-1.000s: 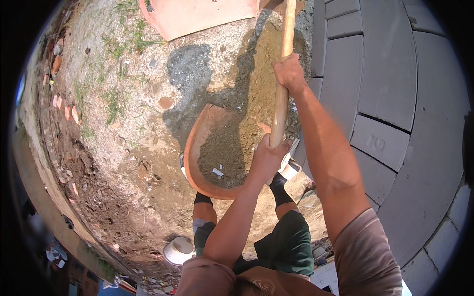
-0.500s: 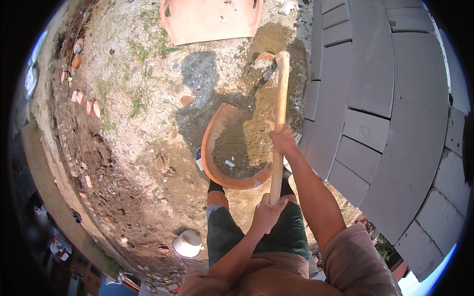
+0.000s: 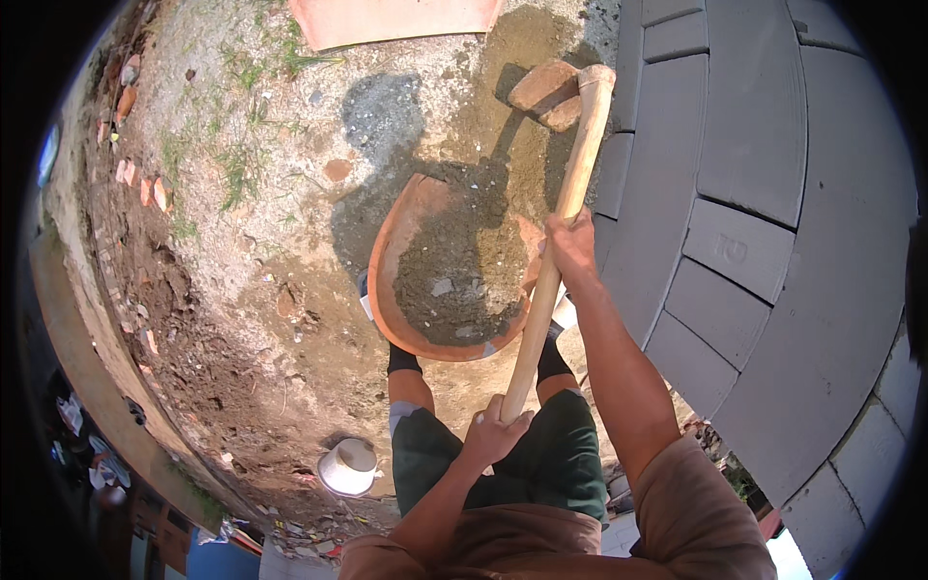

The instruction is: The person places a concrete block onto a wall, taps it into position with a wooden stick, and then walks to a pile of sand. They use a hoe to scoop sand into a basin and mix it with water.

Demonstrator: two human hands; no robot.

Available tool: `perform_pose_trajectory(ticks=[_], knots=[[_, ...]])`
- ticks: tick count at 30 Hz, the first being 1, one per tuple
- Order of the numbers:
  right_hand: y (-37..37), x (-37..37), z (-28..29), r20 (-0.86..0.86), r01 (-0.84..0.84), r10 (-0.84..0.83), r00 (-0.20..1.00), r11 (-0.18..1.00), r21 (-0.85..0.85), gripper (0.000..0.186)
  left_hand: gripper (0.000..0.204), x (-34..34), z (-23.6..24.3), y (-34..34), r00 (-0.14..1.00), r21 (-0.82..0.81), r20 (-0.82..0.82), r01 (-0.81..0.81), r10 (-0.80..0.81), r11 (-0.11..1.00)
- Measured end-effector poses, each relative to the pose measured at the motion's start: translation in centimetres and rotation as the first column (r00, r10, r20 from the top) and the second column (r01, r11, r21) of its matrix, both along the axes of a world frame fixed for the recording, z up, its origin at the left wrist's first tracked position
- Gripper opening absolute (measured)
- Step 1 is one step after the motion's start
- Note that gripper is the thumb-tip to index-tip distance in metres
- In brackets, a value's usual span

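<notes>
My left hand (image 3: 496, 435) is closed around the lower end of a hoe's (image 3: 548, 314) pale wooden handle. Higher up, my right hand (image 3: 572, 242) grips the same handle. The hoe's dirt-coated blade (image 3: 543, 87) points left, with its shadow on the damp ground below it. In front of my feet lies an orange, scoop-shaped pan (image 3: 382, 290), its open side facing away from me. Greyish-brown sandy soil (image 3: 454, 275) with pale chips fills much of it and spreads out beyond its open side.
Grey blocks (image 3: 749, 126) form a large stack along the right. Another orange pan (image 3: 396, 21) lies at the far edge. A whitish bucket (image 3: 348, 468) stands left of my legs, and broken brick pieces (image 3: 145, 188) lie on the rough ground at the left.
The hoe's head has swung up and right, and its blade now shows clearly. Both hands have shifted with the handle. The soil in the pan looks more spread out.
</notes>
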State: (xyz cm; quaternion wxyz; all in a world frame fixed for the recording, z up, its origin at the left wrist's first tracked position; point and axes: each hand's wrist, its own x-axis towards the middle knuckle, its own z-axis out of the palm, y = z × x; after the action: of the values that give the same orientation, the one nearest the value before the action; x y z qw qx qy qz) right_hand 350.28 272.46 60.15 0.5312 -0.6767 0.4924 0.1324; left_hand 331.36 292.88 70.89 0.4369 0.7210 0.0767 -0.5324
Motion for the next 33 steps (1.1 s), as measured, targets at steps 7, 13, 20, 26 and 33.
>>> perform_pose_trajectory(ticks=[7, 13, 20, 26, 33], knots=[[-7.5, 12.2, -3.5, -0.144, -0.314, 0.288, 0.947, 0.924, -0.218, 0.048, 0.039, 11.6, -4.9, -11.4, 0.894, -0.091, -0.235, -0.412, 0.383, 0.907], [-6.5, 6.4, -3.2, -0.341, -0.437, 0.354, 0.871, 0.875, -0.206, 0.051, 0.028, 4.9, -1.2, -11.8, 0.769, -0.073, -0.404, -0.567, 0.495, 0.821], [-2.6, 1.2, 0.7, -0.366, -0.342, 0.277, 0.888, 0.931, -0.126, 0.053, 0.033, 3.1, 4.1, -6.9, 0.834, 0.012, -0.380, -0.427, 0.399, 0.904], [5.2, -11.3, 4.5, -0.333, -0.174, 0.167, 0.928, 0.985, 0.011, 0.055, 0.041, -5.2, 9.4, 3.3, 0.926, 0.141, -0.348, -0.104, 0.148, 0.985], [3.8, -10.9, 4.6, -0.269, -0.127, 0.152, 0.951, 0.986, 0.106, 0.054, 0.047, -7.8, 7.5, 0.5, 0.957, 0.140, -0.240, -0.133, 0.164, 0.981]])
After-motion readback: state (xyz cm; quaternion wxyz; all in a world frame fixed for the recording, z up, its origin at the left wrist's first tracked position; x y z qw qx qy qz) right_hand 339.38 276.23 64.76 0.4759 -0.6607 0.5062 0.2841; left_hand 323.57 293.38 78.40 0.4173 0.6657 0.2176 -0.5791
